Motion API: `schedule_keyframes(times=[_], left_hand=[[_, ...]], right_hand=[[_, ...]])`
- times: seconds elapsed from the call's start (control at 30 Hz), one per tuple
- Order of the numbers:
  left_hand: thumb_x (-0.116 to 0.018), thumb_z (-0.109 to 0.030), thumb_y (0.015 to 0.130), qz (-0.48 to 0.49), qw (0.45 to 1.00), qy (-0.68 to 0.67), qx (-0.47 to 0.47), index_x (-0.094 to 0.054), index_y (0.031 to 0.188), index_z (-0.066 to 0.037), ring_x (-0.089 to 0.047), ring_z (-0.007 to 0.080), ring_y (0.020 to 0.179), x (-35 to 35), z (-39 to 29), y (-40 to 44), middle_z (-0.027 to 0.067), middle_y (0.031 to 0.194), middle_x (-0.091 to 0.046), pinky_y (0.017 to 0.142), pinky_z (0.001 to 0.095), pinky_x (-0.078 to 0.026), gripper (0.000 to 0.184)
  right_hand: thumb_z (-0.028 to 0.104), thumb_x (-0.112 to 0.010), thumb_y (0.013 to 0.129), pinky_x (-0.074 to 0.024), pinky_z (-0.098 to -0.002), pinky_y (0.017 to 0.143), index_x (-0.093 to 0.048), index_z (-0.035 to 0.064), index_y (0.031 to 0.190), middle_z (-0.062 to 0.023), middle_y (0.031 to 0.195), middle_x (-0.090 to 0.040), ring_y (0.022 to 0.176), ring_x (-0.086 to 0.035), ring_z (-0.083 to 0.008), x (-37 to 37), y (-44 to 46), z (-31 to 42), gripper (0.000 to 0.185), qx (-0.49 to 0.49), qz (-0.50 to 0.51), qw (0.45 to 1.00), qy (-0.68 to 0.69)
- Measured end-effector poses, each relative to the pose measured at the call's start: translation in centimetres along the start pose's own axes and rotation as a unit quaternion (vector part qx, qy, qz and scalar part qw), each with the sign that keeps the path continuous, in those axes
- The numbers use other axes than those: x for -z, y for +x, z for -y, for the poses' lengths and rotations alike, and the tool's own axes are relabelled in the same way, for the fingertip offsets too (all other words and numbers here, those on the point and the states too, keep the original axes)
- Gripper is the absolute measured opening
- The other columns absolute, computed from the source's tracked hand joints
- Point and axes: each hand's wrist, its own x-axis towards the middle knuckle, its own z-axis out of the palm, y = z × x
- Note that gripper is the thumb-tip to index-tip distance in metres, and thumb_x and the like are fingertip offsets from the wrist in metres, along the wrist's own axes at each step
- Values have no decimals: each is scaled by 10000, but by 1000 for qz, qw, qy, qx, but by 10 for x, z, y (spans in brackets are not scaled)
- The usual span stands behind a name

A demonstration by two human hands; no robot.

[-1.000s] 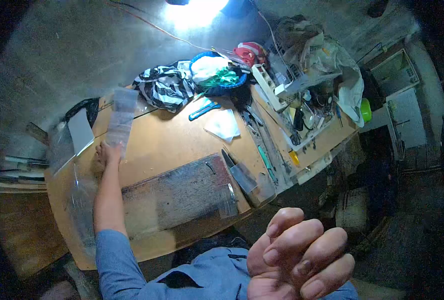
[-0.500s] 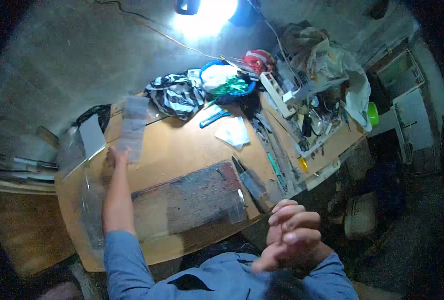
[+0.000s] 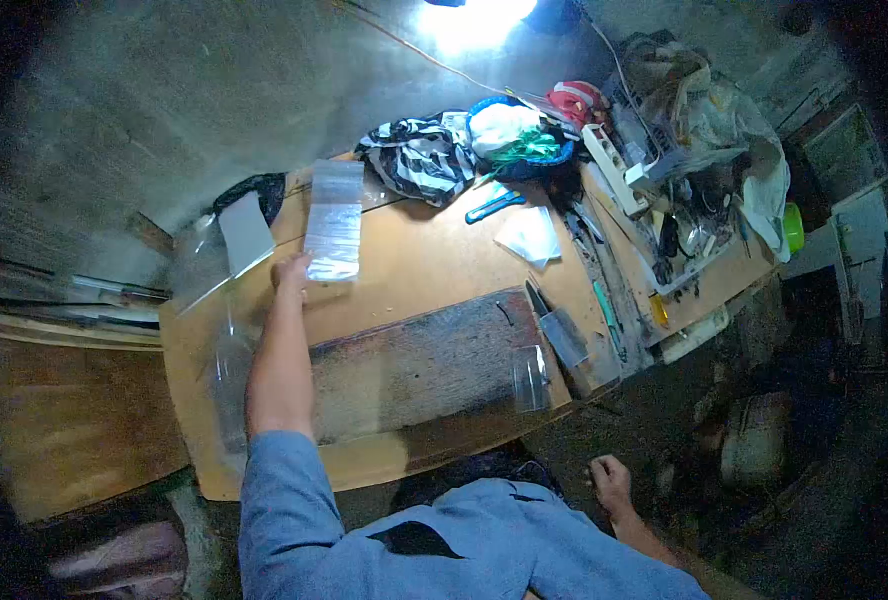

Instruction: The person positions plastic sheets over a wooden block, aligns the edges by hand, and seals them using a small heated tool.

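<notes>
Right grip [image 3: 612, 482] is now lowered, loosely clenched; clear plastic sleeve [image 3: 334, 222] is pinched by left grip [image 3: 291, 271], best kept uncreased.

You've got two hands in view: one left hand [image 3: 291, 272], one right hand [image 3: 609, 482]. One table [image 3: 384, 285], one dark board [image 3: 414, 365]. One clear plastic strip [image 3: 334, 220]; you can't count its layers. One blue cutter [image 3: 496, 206], one slim green tool [image 3: 604, 303], one power strip [image 3: 613, 172], one lamp [image 3: 479, 20]. One zebra-striped bag [image 3: 424, 160], one blue-rimmed basket [image 3: 568, 157], one red-and-white bundle [image 3: 579, 100], one bright green container [image 3: 793, 228]. Small parts [image 3: 699, 225] on your right: too cluttered to count.
</notes>
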Motion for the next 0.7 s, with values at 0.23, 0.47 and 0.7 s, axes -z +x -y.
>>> schedule_keyframes(times=[0.23, 0.47, 0.7], left_hand=[[-681, -176, 846, 134, 915, -378, 35, -662, 895, -91, -564, 138, 613, 10, -29, -48, -11, 724, -596, 528, 304, -451, 100], [-583, -38, 897, 149, 868, -470, -60, -625, 1003, -46, -613, 153, 929, 57, -105, -232, 40, 967, -644, 796, 318, -520, 114], [-562, 10, 883, 225, 908, -333, -116, -568, 1210, -24, -600, 165, 985, 95, -31, -316, 56, 1085, -638, 866, 313, -498, 329]], right_hand=[[109, -520, 931, -453, -333, 625, -566, 8, 912, -65, 851, -610, 758, -592, -155, -43, 46, 73, 112, 251, 94, 954, -132], [387, -460, 988, -472, -353, 831, -539, 45, 1249, -96, 1072, -632, 975, -604, -187, -181, 83, 222, 438, 108, 412, 882, 201], [235, -573, 958, -485, -295, 775, -619, 33, 1111, -62, 977, -655, 862, -613, -158, -238, 41, 274, 258, 85, 459, 825, 318]])
